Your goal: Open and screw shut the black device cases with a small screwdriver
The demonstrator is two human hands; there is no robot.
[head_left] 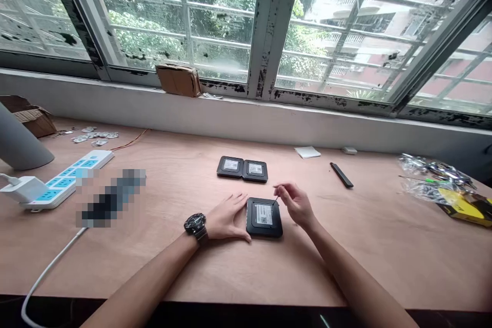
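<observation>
The left hand [226, 218] presses the black box [264, 228] to keep it still; the right hand [295, 204], apart from it, pinches a thin pin [275, 193] beside the box.

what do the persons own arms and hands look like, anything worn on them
The left forearm and right forearm are bare, with no sleeves or gloves. A chunky black wristwatch with a round dial and a dark strap sits at the wrist of the left hand. The right hand and its wrist show no watch or band, and no cables run to either arm.
</observation>
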